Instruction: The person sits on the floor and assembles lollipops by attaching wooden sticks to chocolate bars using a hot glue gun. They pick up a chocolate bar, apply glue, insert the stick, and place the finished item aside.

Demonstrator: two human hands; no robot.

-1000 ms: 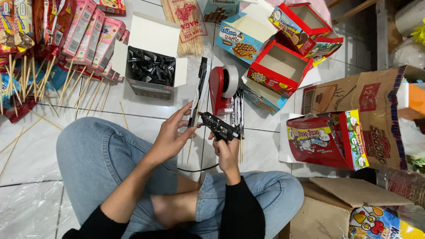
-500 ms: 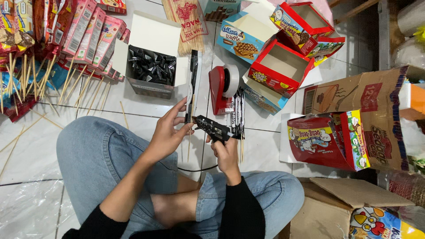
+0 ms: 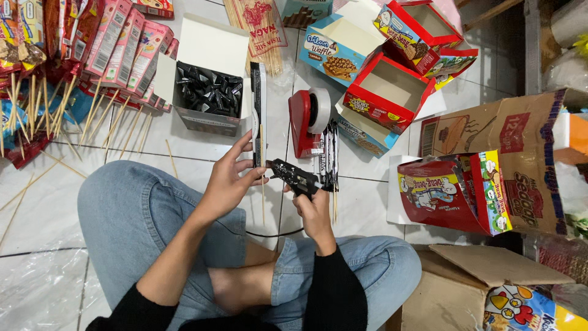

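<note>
Seated cross-legged on the tiled floor, the person works over the lap. The right hand has its fingers clamped round the grip of a black glue gun, whose cord trails back toward the knees; the nozzle points left, and compared with half a second ago the gun has stayed almost in place. The left hand has its fingers closed on a long black sachet strip together with a thin wooden skewer, held upright just in front of the nozzle. A second ago the strip leaned; it now stands nearly vertical, and the nozzle sits touching or just beside its lower end, which suggests the strip and skewer are being brought to the glue point. Just beyond lie more dark sachets beside a red tape dispenser. Farther out stand a white box of black sachets, pink packets, loose skewers and open red cartons.
</note>
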